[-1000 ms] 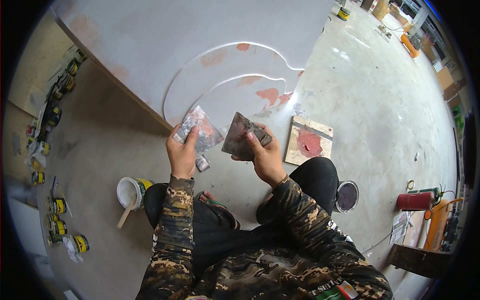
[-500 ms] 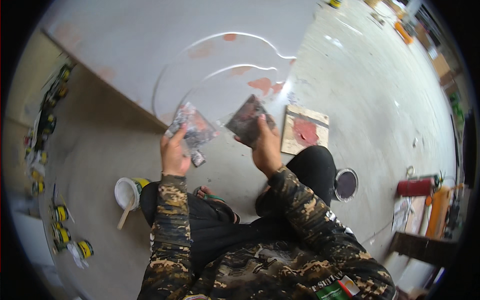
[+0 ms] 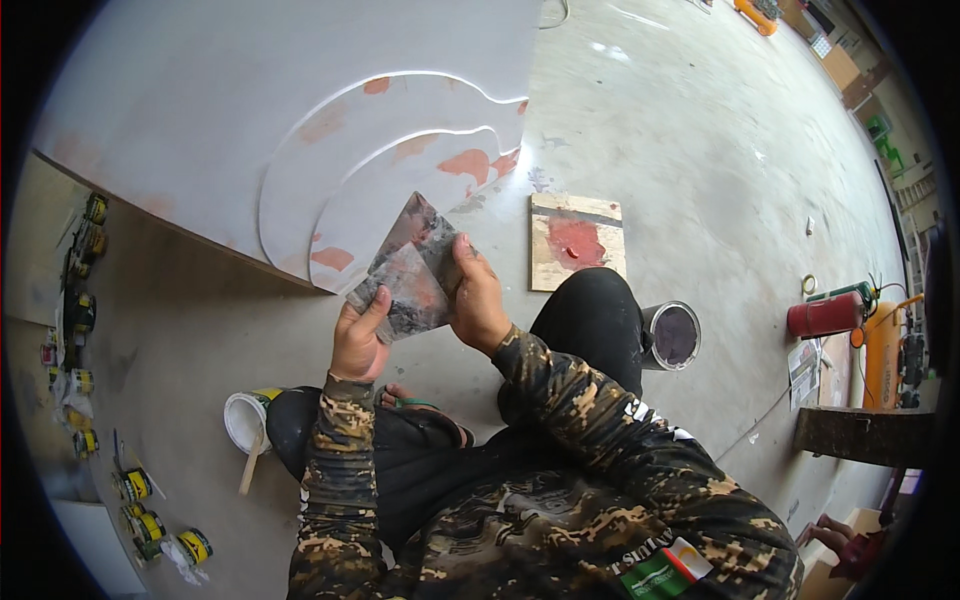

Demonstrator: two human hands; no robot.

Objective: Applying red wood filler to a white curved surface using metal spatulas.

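Observation:
My left hand [image 3: 357,340] grips a flat metal putty scraper [image 3: 400,295], smeared grey and red. My right hand [image 3: 478,300] holds a second scraper [image 3: 422,228] of the same kind; its blade lies across the first one, the two touching in front of me. Both are held above the concrete floor, just before the edge of a big grey panel [image 3: 250,100] with curved raised outlines and patches of red filler.
A small wooden board [image 3: 577,240] with red filler lies on the floor by my right knee. An open tin [image 3: 672,333] stands right of it, a white bucket [image 3: 245,420] with a stick at my left. Several small cans [image 3: 80,300] line the left edge. A red cylinder [image 3: 825,315] lies far right.
My hands have come together: the two scrapers, held apart a second ago, now overlap, blade against blade. The view has shifted slightly.

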